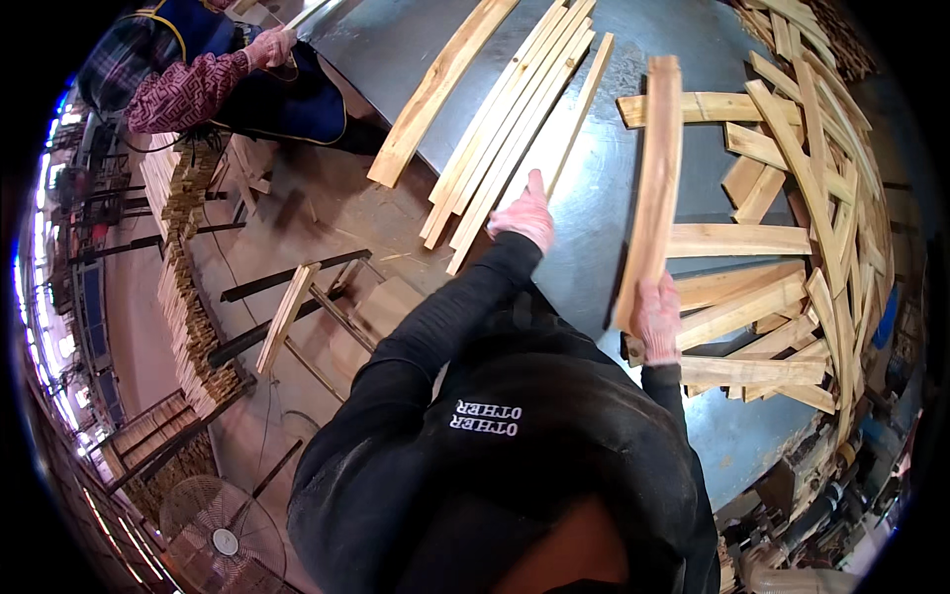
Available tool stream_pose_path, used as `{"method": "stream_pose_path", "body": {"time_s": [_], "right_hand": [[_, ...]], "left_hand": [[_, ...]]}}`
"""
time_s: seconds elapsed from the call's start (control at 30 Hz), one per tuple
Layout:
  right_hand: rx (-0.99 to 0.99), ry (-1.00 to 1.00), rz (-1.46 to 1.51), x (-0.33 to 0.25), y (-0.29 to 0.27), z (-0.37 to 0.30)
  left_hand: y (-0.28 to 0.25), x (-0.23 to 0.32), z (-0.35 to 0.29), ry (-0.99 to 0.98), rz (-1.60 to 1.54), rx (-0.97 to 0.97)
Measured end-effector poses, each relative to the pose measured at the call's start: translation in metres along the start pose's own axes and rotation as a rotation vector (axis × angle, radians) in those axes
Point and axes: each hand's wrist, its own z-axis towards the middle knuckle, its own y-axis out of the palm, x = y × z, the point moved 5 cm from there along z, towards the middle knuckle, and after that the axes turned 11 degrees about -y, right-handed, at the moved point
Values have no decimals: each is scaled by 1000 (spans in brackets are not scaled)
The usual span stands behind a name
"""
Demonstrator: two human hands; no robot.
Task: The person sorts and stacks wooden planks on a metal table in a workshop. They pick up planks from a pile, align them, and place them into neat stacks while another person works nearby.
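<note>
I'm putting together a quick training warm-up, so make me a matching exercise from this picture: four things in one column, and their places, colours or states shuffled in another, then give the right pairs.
Column one
1. Right hand
2. Round fan
3. Jumbled boards
4. Tabletop

Column two
A. Blue-grey and shiny
B. In the picture's lower left
C. Heaped at the person's right
D. Holding one long plank near its lower end

Right pairs: 1-D, 2-B, 3-C, 4-A
</note>
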Motion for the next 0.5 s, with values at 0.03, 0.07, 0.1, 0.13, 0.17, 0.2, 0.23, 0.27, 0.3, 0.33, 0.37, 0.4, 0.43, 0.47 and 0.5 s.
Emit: {"method": "stream_pose_path", "body": {"time_s": [0.03,0.07,0.1,0.13,0.17,0.2,0.23,0.27,0.3,0.33,0.37,0.4,0.43,0.47,0.5], "right_hand": [[-11,-34,-102,2,-6,-8],[-3,-42,-205,11,-13,-16],[20,71,-47,2,-21,-25],[70,66,-94,5,-27,-44],[134,55,-145,10,-34,-57],[103,54,-215,18,-38,-64],[120,-6,-121,28,-40,-70],[175,28,-169,21,-48,-80],[230,66,-210,8,-51,-90],[257,90,-250,0,-53,-99],[293,114,-227,-3,-58,-109],[343,149,-204,-1,-63,-121],[400,197,-188,-1,-68,-134],[473,278,-224,-6,-72,-147],[628,362,-126,-9,-81,-161]], "left_hand": [[12,-27,40,139,-113,211],[-6,-29,40,237,-72,331],[-19,-34,34,296,27,404],[-32,-38,29,353,122,483],[-42,-42,29,429,189,612],[-51,-46,29,490,262,755],[-52,-52,23,602,242,971],[-64,-41,11,395,214,777],[-72,-39,10,299,212,689],[-78,-36,8,205,220,602],[-75,-45,23,185,257,597],[-70,-52,38,209,298,635],[-66,-54,50,256,322,683],[-62,-55,62,301,353,748],[-69,-51,47,220,324,722]]}}
